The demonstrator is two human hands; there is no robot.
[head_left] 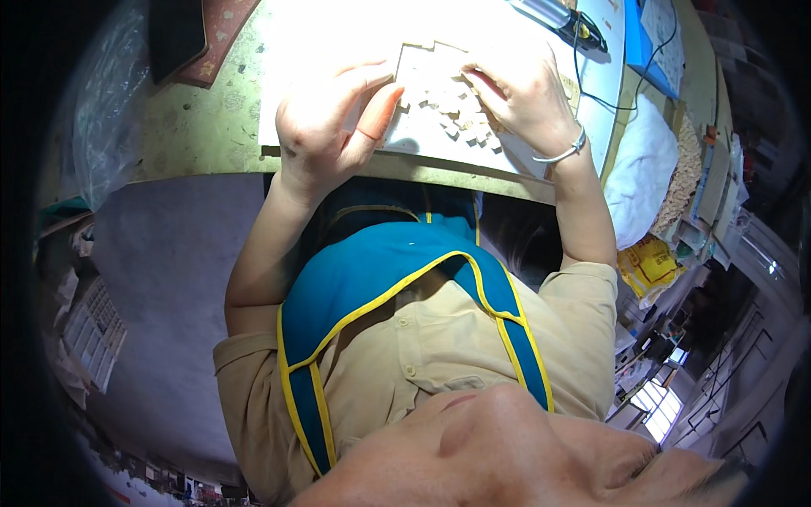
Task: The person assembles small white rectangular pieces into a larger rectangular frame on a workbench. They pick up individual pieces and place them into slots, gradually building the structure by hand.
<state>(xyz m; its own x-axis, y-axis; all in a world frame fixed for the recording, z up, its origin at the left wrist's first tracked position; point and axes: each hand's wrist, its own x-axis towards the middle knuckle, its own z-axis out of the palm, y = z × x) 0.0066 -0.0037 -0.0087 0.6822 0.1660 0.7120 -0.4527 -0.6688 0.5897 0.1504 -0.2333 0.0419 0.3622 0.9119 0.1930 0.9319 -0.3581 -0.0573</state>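
Note:
Many small pale blocks (452, 110) lie loosely heaped on a white board (422, 160) under strong light. My left hand (334, 122) rests at the left of the heap, its thumb and forefinger bent and apart, with nothing visible between them. The thumb looks more orange than the rest of the hand. To the right, my right hand (528, 97) reaches over the blocks, thumb and forefinger close together at their upper edge. Glare hides whether it pinches a block. A thin pale bracelet (562, 155) circles my right wrist.
A dark-handled silver tool (557, 19) with a black cable lies at the upper right, near a blue folder (650, 51). Clear plastic (106, 110) hangs at the left table edge. A white cloth-like bundle (639, 169) and a yellow bag (650, 266) sit on the right.

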